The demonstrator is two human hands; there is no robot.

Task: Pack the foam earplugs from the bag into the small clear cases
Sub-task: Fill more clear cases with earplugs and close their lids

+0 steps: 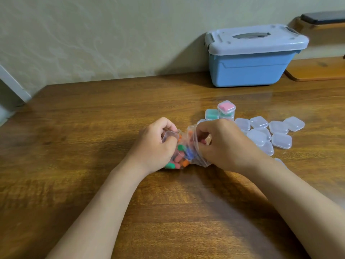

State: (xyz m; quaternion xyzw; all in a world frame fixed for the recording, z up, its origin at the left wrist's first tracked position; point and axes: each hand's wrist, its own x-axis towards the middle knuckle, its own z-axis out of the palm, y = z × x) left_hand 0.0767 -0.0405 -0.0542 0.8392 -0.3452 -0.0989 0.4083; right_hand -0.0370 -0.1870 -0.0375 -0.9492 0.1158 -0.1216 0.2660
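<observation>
Earplugs (179,160) sit inside bag (189,153) between our hands, just below fingertips (202,136); our left hand (156,144) curls round clear case (168,136), right hand (222,144) pinches bag mouth open.

The clear bag (188,146) sits on the table (93,128) with its mouth pulled open. The right hand (218,144) pinches one edge, and the left hand (156,144) grips a clear case (169,136) at the other. Earplugs (180,157) (green, orange, pink, blue) are heaped inside. To the right, a pink-filled case (226,107) is stacked on another, just beside a green-filled case (212,114). Shut empty cases (280,135) cluster nearby.
</observation>
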